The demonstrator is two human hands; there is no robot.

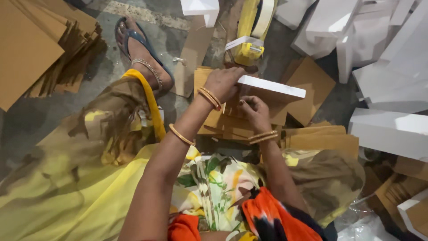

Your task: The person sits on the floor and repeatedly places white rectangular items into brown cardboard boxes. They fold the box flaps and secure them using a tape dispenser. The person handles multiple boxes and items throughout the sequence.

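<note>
In the middle of the frame, just above centre, the left hand (224,82) lies palm-down over the near end of a thin white board (272,86), its fingers curled over the edge so that it grips and steadies the piece. The right hand (254,109) sits just below and to the right of it, fingers bent in under the board and pinching at a brown cardboard flap (232,111); how tightly it closes there I cannot tell, since the fingertips are tucked out of sight. The board rests tilted on a loose pile of brown cardboard sheets (312,82) spread on the grey floor (26,120).

A taller stack of brown sheets (35,44) fills the upper left of the frame, and white foam blocks (383,49) crowd the upper right and right edge. A yellow tape dispenser (249,49) lies at the top centre, just beyond the hands. A sandalled foot (142,53) with an anklet shows left of centre at the top, and yellow cloth (67,187) covers the lower left.

To my eye the work in hand is fitting cardboard against the white board. Doing it well likely calls for keeping the left palm flat so that the board does not slide, lining the cardboard edge flush with the board's long side, and pressing the fold along its whole length rather than at one corner.
</note>
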